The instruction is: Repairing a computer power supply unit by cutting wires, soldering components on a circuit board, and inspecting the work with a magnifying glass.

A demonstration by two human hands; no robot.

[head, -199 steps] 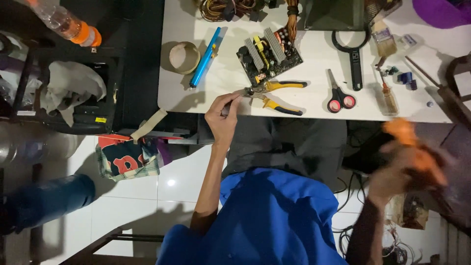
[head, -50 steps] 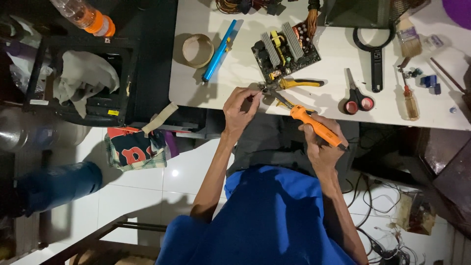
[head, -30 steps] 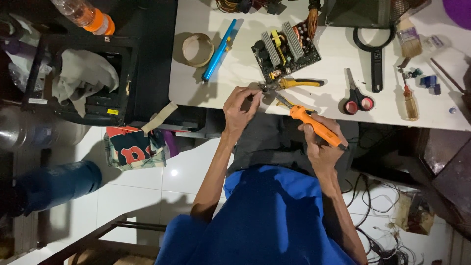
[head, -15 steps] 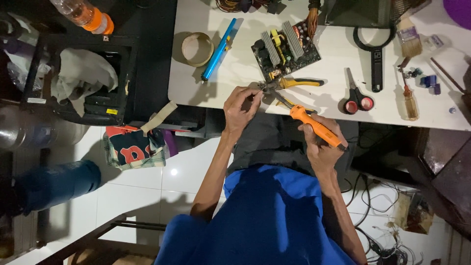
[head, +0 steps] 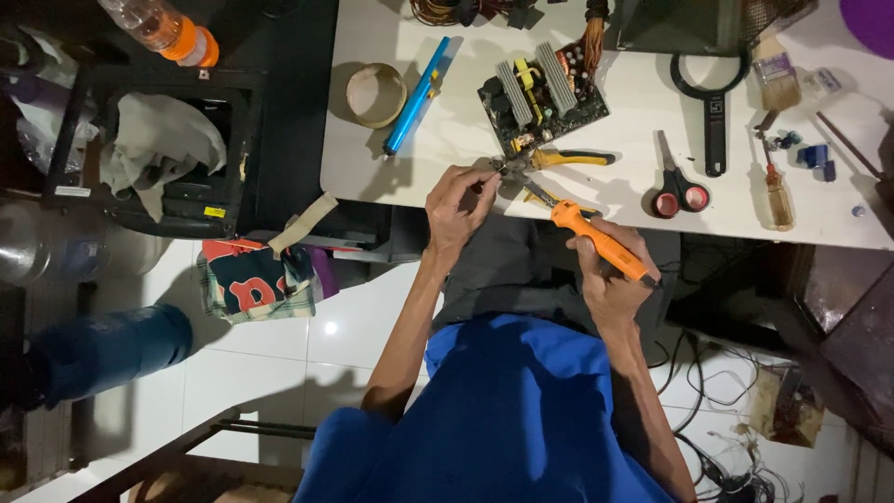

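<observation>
My left hand (head: 456, 200) pinches a small dark part (head: 496, 171) at the front edge of the white table (head: 447, 158). My right hand (head: 607, 275) grips an orange-handled screwdriver (head: 601, 240), its tip pointing up-left toward that part. Yellow-handled pliers (head: 563, 160) lie just behind the part, touching or nearly touching it. A green circuit board (head: 545, 98) with heat sinks and wires sits further back.
On the table lie a tape roll (head: 375, 95), a blue pen-shaped tool (head: 416, 93), red-handled scissors (head: 678, 184), a black magnifier (head: 712, 112), a brush (head: 773, 76) and a wooden-handled screwdriver (head: 775, 191). A dark rack with a cloth (head: 163, 154) stands left. Cables lie on the floor at right.
My right hand came up from the lower right with the orange screwdriver to the table edge. Over the last second both hands have held almost still.
</observation>
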